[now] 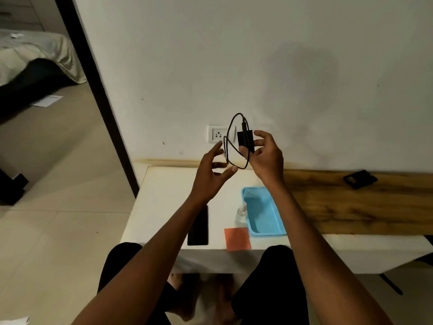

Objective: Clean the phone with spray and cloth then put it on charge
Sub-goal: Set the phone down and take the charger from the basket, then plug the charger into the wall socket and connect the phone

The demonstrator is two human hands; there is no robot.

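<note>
At frame centre my right hand [264, 153] is pinching the black charger [244, 140], cable [230, 146] looping beside my open left hand [210, 174]; the phone [198, 227] is lying lower centre on the white table [164, 195].

phone [198, 227] top under left forearm, bottle [241, 213] blurred
</note>
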